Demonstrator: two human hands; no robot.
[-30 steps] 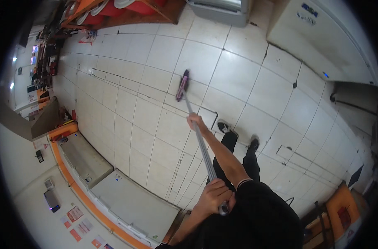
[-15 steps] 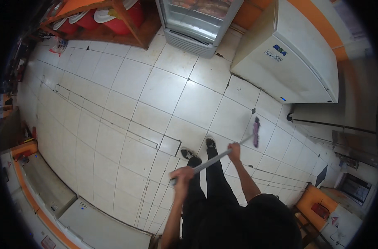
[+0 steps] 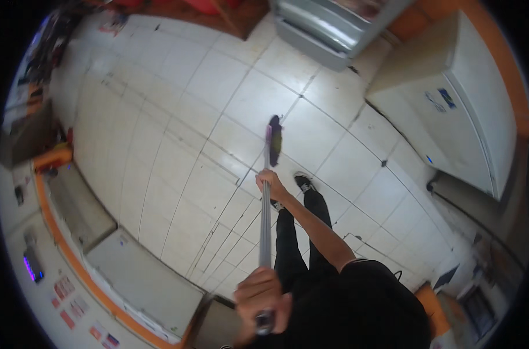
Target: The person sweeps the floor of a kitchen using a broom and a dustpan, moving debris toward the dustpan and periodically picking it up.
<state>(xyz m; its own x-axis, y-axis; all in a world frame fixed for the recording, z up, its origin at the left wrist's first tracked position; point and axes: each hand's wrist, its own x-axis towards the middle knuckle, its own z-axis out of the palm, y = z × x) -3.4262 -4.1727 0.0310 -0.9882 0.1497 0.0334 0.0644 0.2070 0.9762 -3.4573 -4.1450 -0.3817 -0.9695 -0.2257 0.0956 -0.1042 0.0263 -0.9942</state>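
A long grey-handled broom (image 3: 265, 230) runs from close to my body out to the tiled floor. Its narrow head (image 3: 276, 141), purple with dark bristles, lies flat-side across the tiles ahead of my feet. Near the top end of the handle, my left hand (image 3: 260, 298) is closed round it, with the rounded tip showing below the fingers. Farther down the shaft my right hand (image 3: 271, 185) grips it, arm stretched forward. My shoe (image 3: 303, 182) stands just right of that hand; the other shoe is partly hidden behind the right forearm.
White floor tiles (image 3: 229, 102) with dark joints spread around me. A glass-fronted fridge (image 3: 314, 43) and a white chest freezer (image 3: 433, 99) stand ahead and to the right. More low white units (image 3: 142, 273) line the left, below an orange-edged counter (image 3: 81, 279).
The broom head has swung from the right to the front, leaving the floor spot near the freezer. My left hand has come nearer my body; the view has shifted too.
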